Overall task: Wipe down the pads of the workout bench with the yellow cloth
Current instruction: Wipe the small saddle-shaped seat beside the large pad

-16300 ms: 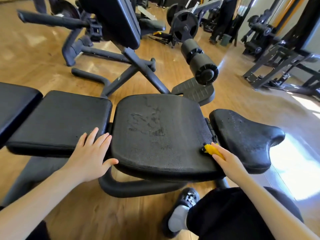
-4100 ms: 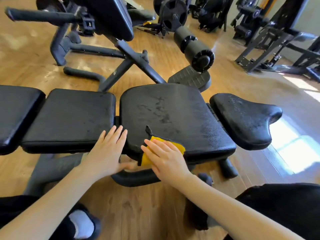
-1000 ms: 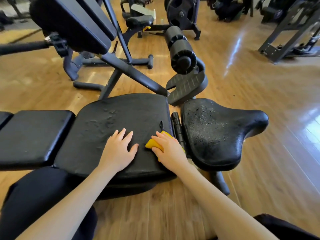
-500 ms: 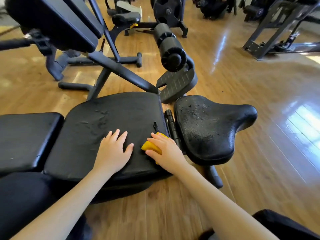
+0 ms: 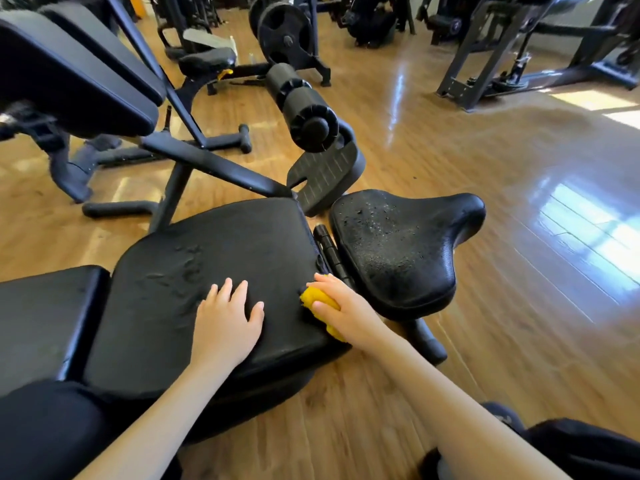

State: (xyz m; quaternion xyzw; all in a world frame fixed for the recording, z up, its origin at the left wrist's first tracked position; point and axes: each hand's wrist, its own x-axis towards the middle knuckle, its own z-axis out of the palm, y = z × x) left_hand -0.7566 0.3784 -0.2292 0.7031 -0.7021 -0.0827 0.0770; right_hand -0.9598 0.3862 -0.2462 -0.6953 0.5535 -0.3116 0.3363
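The workout bench (image 5: 52, 306) runs left to right across the view, its pads in a row: a flat pad at the left, the wide middle pad (image 5: 221, 251), and then, past a narrow hinge gap, the saddle-shaped end pad (image 5: 398, 251), speckled with droplets and seemingly not yet wiped. That end pad lies just right of the right hand (image 5: 341, 308), so this hand is much the nearer for it. The left hand (image 5: 227, 320) rests flat on the middle pad, fingers spread and holding nothing. The right hand presses the yellow cloth (image 5: 317, 299) onto the middle pad's right edge, fingers curled over it; the cloth is bunched into a small wad, mostly hidden beneath the palm.
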